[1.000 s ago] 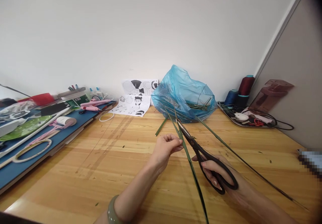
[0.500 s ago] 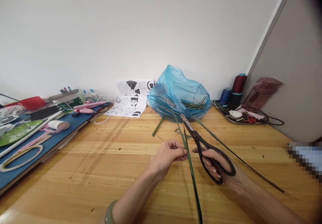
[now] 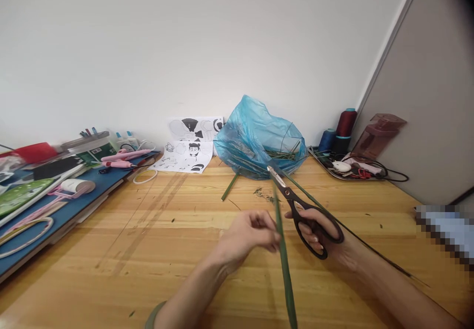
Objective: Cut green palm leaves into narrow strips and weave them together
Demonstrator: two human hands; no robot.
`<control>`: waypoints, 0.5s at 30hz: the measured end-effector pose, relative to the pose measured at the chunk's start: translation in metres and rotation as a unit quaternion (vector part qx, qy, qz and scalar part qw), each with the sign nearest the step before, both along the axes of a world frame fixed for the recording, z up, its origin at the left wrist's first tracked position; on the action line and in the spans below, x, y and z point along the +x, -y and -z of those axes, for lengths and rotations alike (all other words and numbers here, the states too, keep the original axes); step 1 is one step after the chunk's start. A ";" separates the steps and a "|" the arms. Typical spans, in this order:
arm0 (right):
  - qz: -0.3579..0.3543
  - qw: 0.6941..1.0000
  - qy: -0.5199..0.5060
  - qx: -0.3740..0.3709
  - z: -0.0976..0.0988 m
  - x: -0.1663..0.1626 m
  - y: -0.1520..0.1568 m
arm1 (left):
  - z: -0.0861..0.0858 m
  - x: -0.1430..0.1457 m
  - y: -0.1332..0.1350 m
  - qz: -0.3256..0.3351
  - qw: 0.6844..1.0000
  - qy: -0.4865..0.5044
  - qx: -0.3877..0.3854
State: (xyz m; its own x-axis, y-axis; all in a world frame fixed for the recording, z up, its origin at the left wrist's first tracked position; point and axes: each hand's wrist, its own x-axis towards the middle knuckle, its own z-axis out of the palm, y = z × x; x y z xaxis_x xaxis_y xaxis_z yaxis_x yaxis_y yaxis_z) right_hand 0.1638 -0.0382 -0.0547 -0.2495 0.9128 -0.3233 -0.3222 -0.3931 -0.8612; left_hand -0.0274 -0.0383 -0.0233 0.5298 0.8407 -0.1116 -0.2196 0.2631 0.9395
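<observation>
My left hand (image 3: pixel 249 234) pinches a long green leaf strip (image 3: pixel 284 265) that runs from near my fingers down to the bottom edge. My right hand (image 3: pixel 321 234) grips black-handled scissors (image 3: pixel 296 205), blades nearly closed and pointing up-left toward the blue plastic bag (image 3: pixel 259 139). The strip's upper end sits just below the blades. A second thin green strip (image 3: pixel 355 240) lies on the wooden table (image 3: pixel 148 250) under my right hand, running to the right. Green scraps show inside the bag.
A blue board (image 3: pixel 55 205) with pink tools, tape rolls and bottles fills the left. Printed cut-out sheets (image 3: pixel 187 146) lean at the wall. A metal tray (image 3: pixel 351 168) with thread spools and cables stands at the right, beside a grey partition. A short stem (image 3: pixel 229 187) lies by the bag.
The leaf strip is shorter now: its part reaching up to the bag is gone. Both hands have drawn slightly nearer and the scissor blades have closed. The view shifted a little right.
</observation>
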 end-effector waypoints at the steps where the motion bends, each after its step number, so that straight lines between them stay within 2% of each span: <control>1: -0.014 1.000 0.009 0.007 0.000 -0.005 0.003 | -0.002 -0.003 -0.004 -0.078 0.996 0.029 0.012; 3: -0.045 0.998 0.025 0.036 0.001 -0.015 0.010 | -0.002 -0.008 -0.013 -0.222 0.973 0.057 0.021; 4: -0.061 0.996 0.030 0.055 0.002 -0.020 0.014 | 0.000 -0.010 -0.018 -0.273 0.960 0.056 0.020; 6: -0.076 0.992 0.039 0.093 0.001 -0.027 0.018 | 0.005 -0.012 -0.024 -0.333 0.942 0.044 0.016; 11: -0.028 0.982 0.102 0.157 -0.001 -0.026 0.017 | 0.015 -0.013 -0.030 -0.359 0.932 0.034 0.022; 15: 0.006 0.962 0.209 0.174 0.001 -0.020 0.012 | 0.014 -0.011 -0.029 -0.329 0.944 0.027 0.009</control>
State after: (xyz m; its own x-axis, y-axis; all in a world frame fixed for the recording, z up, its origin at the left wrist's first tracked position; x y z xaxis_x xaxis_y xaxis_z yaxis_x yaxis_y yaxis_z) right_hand 0.1438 -0.0501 -0.0556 -0.1525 0.9860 -0.0678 0.0778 -0.0564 -0.9954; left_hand -0.0380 -0.0094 -0.0369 -0.1042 0.9912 -0.0812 -0.3779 0.0361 0.9252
